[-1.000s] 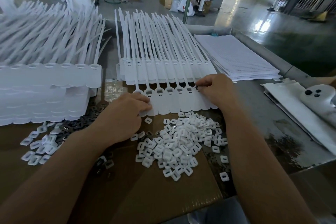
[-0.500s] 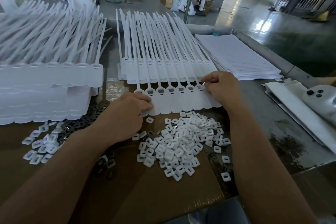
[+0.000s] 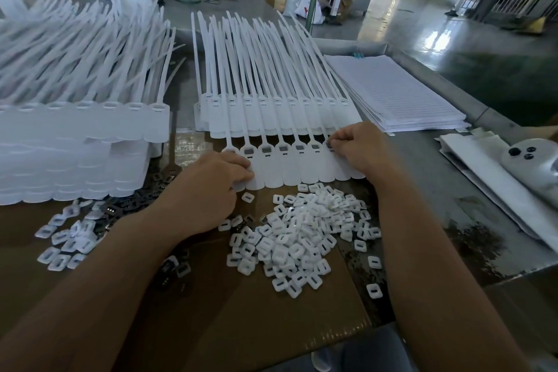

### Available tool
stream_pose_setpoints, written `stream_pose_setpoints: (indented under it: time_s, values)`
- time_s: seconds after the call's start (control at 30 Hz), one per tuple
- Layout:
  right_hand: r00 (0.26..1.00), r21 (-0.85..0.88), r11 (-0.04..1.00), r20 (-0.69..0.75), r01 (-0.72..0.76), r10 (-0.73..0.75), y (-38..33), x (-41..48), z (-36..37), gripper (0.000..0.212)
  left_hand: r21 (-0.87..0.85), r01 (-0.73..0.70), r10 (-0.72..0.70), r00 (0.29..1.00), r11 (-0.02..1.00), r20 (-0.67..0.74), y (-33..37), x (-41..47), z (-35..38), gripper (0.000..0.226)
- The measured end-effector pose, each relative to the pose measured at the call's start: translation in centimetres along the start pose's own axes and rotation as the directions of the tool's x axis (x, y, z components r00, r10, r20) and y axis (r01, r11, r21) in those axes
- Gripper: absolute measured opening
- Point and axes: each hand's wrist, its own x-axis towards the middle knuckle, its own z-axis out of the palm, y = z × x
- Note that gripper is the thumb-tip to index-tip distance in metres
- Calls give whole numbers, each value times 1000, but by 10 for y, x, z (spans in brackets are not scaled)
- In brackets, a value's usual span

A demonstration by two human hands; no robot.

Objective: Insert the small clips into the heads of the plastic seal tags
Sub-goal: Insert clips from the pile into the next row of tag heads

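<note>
The right hand (image 3: 359, 149) pinches thumb and forefinger at the head of the rightmost tag (image 3: 338, 170); whether a clip sits between them I cannot tell. The left hand (image 3: 208, 187), fingers curled, holds down the left end of the row of seal tags (image 3: 290, 169), lying toward the far edge of the cardboard sheet (image 3: 271, 326). Loose clips (image 3: 302, 232) are heaped mid-sheet, just nearer. The tags look light, thin and bendy; the clips tiny, likely slick, best nipped by their edges. Each tag's long axis runs away from the person: flags nearest, straps fanning outward.
</note>
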Motion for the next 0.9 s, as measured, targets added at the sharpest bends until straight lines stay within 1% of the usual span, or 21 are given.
stream_pose_setpoints:
  time_s: [0.2,0.4,0.47,0.57,0.63,0.7,0.73,0.77,0.8,0.83,0.9]
  values:
    - [997,23,1000,-73,-7,9,0,0,3,20,-9,6,-6,1000,1000,6,1,0,0,45]
    - [993,36,999,-112,-29,33,-2,-1,4,4,-5,2,-2,1000,1000,3,1,-1,-1,46]
    - [993,52,998,-110,-24,30,-3,-1,2,6,-6,8,-8,1000,1000,5,1,-1,-2,46]
    - [993,64,997,-108,-31,38,-5,-3,-1,15,-6,4,-3,1000,1000,8,1,-1,-2,45]
    - [992,72,997,-126,-21,30,-8,-6,-3,17,-13,3,-2,1000,1000,9,1,-1,-3,45]
    - [985,99,995,-170,19,-2,-15,-10,-5,15,-15,2,-2,1000,1000,9,1,-1,-3,45]
    - [985,139,989,-171,58,-34,-20,-14,-6,13,-16,6,-6,1000,1000,10,1,-2,-3,46]
    - [986,188,976,-144,107,-81,-26,-18,-7,13,-18,14,-14,1000,1000,14,1,-2,-3,47]
    - [986,222,962,-84,158,-143,-32,-23,-8,16,-21,23,-23,1000,1000,22,1,-1,-3,48]
    - [978,239,950,8,201,-209,-38,-28,-7,19,-23,32,-31,999,999,31,0,-1,-3,50]
    - [923,234,936,222,262,-314,-50,-39,-3,20,-26,42,-41,998,999,42,-1,0,-4,52]
